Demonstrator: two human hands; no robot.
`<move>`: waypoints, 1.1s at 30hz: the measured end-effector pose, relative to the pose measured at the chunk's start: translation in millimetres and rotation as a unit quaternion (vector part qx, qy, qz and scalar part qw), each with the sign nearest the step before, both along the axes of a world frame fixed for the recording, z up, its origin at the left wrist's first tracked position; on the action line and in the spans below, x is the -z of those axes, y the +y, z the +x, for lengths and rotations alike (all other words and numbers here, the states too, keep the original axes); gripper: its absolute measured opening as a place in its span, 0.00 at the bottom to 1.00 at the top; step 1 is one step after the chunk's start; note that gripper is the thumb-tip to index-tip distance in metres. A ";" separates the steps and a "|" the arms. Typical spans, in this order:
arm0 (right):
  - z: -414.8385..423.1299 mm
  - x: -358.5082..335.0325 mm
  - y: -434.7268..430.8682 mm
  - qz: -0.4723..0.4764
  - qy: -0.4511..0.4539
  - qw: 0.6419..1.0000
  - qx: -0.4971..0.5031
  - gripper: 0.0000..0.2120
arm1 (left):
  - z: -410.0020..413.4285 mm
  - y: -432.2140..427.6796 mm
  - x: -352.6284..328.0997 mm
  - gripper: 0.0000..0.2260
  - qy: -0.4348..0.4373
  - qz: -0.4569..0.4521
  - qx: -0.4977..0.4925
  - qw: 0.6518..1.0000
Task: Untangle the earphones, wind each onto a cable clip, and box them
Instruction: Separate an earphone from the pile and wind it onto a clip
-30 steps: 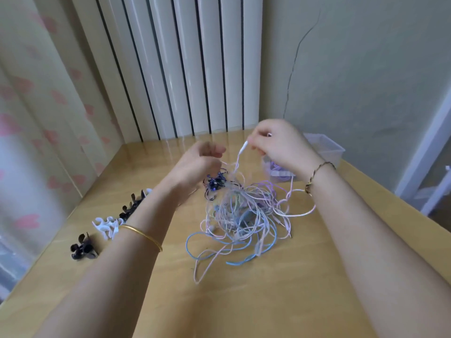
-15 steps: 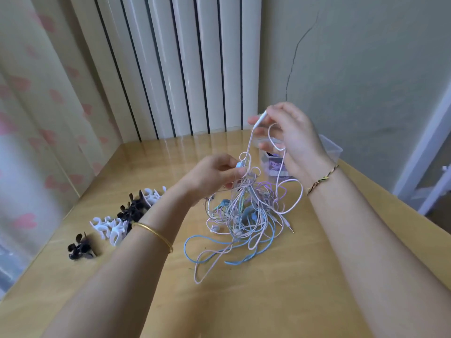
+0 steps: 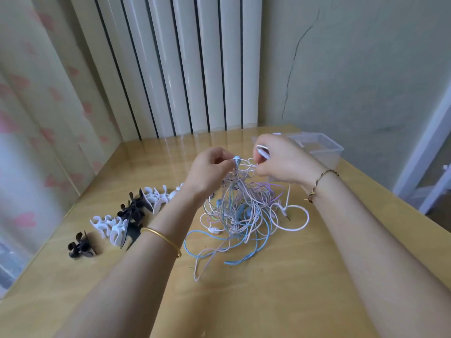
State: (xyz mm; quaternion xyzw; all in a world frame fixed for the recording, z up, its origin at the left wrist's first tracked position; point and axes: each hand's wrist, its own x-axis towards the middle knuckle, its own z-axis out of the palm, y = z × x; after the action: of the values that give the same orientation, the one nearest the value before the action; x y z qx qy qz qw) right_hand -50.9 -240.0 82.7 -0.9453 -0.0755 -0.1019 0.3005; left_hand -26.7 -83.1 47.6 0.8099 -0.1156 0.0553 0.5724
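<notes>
A tangle of white, pink, blue and purple earphone cables (image 3: 241, 215) lies mid-table, its top lifted off the wood. My left hand (image 3: 210, 170) pinches a pale blue earbud at the top of the tangle. My right hand (image 3: 280, 159) grips white cable and a white plug-like piece beside it. The two hands are almost touching above the heap. A row of black and white cable clips (image 3: 127, 218) lies to the left. A clear plastic box (image 3: 319, 150) stands behind my right hand, partly hidden.
The wooden table (image 3: 244, 301) fits into a corner, with a white ribbed radiator (image 3: 185, 69) behind and a cracked wall at right. A curtain (image 3: 29, 118) hangs along the left edge. One black clip (image 3: 80, 246) lies apart, near the left edge.
My right hand has dropped from its raised position and come close to my left hand. The pulled-up white cable has slackened back toward the heap. My left hand stays at the tangle's top.
</notes>
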 end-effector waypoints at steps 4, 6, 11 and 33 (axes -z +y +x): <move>7.7 5.5 3.2 -0.079 -0.015 0.996 0.047 0.13 | -1.2 -4.3 0.2 0.05 -0.094 0.108 -0.046 0.989; 10.1 5.7 4.9 -0.081 -0.020 0.994 0.074 0.12 | -0.6 -4.9 0.3 0.05 -0.123 0.150 -0.066 0.979; 7.5 2.8 4.6 -0.069 -0.047 0.995 0.048 0.05 | 0.7 -3.5 0.8 0.05 -0.119 0.149 -0.070 0.979; 14.9 11.2 3.4 0.270 -0.047 0.961 -0.027 0.14 | -5.6 -4.7 -3.7 0.08 0.027 0.012 0.112 0.993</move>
State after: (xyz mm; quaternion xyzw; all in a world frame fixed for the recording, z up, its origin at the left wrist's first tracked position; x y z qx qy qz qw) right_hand -36.0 -236.6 71.4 -0.8209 -0.0842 -0.1544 0.5433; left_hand -32.2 -87.8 51.3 0.7999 -0.1902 -0.0323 0.5683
